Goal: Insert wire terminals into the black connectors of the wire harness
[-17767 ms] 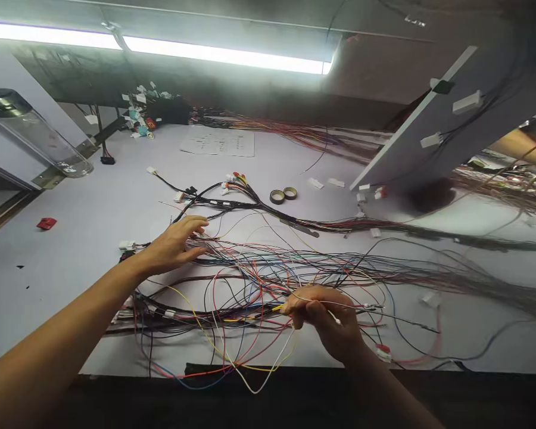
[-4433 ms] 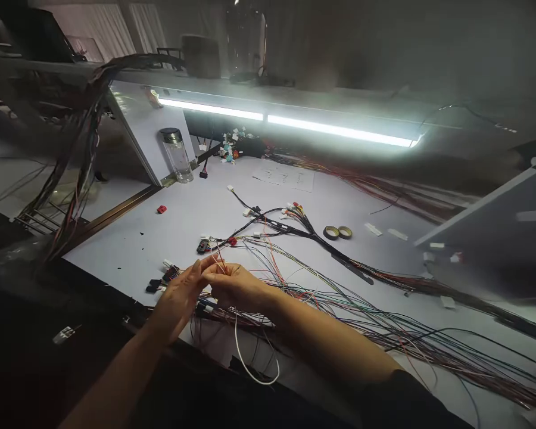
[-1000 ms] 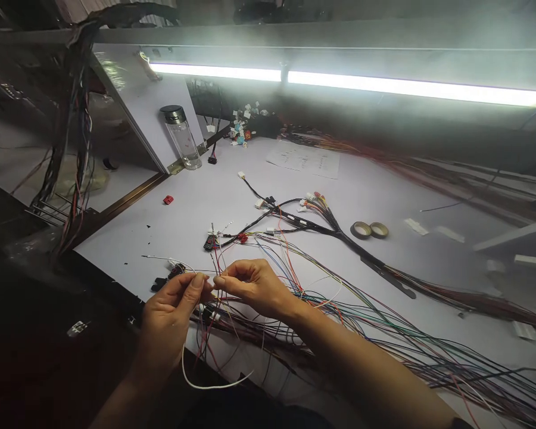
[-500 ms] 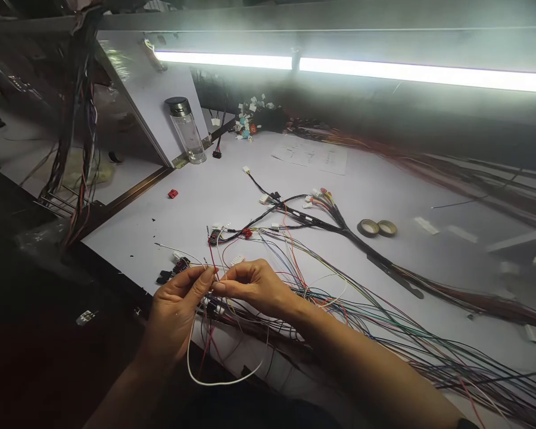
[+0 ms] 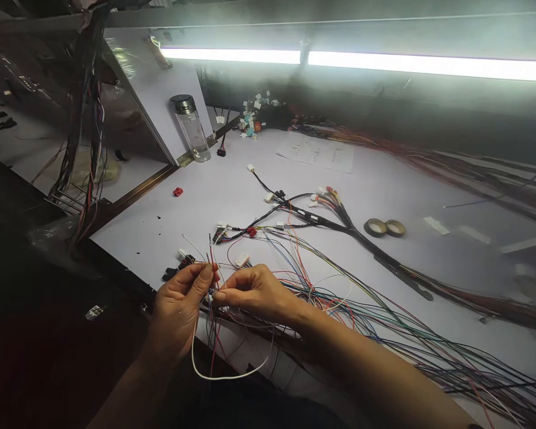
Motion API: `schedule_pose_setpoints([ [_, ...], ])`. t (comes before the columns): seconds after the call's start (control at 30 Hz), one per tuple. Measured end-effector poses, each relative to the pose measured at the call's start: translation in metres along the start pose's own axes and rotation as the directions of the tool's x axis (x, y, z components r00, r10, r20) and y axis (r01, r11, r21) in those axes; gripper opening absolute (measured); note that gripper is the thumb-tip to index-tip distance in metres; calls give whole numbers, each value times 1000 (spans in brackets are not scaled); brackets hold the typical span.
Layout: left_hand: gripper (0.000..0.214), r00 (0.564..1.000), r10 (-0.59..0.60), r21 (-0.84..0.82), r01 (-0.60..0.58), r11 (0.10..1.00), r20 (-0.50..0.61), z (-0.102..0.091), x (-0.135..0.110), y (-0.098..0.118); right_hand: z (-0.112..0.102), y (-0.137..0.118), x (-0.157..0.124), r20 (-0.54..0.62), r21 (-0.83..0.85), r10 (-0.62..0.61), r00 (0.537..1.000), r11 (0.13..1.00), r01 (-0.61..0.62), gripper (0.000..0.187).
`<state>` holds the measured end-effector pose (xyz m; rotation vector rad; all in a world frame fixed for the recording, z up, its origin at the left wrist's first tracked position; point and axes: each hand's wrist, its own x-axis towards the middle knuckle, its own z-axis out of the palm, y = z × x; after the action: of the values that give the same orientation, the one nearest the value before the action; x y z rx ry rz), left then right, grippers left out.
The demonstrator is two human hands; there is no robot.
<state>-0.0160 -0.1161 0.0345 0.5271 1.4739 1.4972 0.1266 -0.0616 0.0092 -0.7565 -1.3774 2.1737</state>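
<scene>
Both hands meet low in the view, over the table's near edge. My left hand [image 5: 181, 304] pinches several thin wires between thumb and forefinger; a red wire [image 5: 211, 255] and a white wire [image 5: 226, 378] are among them, the white one looping down below the hands. Close beside it, my right hand [image 5: 254, 292] has thumb and forefinger pressed together on wires at the same spot; which ones is hidden. Behind the fingers lie a white connector [image 5: 242, 260] and a dark connector [image 5: 186, 260]. Loose coloured wires [image 5: 366, 316] run off to the right beneath my right forearm.
A black-taped wire harness [image 5: 326, 223] crosses the table [image 5: 214, 190]. Two tape rolls [image 5: 385, 227] sit right of it. A glass bottle [image 5: 194, 134] stands at the back left, near a small red connector [image 5: 177, 192]. Paper sheets [image 5: 315, 152] lie farther back.
The view has shifted slightly, so the table things sit a little farther right. The white wire's free end now points up more steeply at my left fingers. Both hands keep their pinch.
</scene>
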Motion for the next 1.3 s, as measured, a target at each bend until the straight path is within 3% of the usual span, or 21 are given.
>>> schedule_pose_setpoints([
  [0.43, 17, 972, 234, 200, -231, 952, 11, -3, 0, -5, -1, 4, 2, 9, 22, -66, 998, 998, 66, 38],
  [0.8, 21, 975, 224, 216, -217, 952, -6, -6, 1, -8, 0, 8, 4, 12, 34, -71, 997, 997, 70, 39],
  [1.0, 24, 990, 135, 150, -128, 980, -34, -5, 3, -7, 3, 4, 0, 3, 65, -5, 1000, 998, 5, 43],
  [1.3, 30, 988, 81, -45, -88, 995, -131, 10, 10, 2, 2, 0, 0, 48, 151, 24, 999, 988, -31, 40],
])
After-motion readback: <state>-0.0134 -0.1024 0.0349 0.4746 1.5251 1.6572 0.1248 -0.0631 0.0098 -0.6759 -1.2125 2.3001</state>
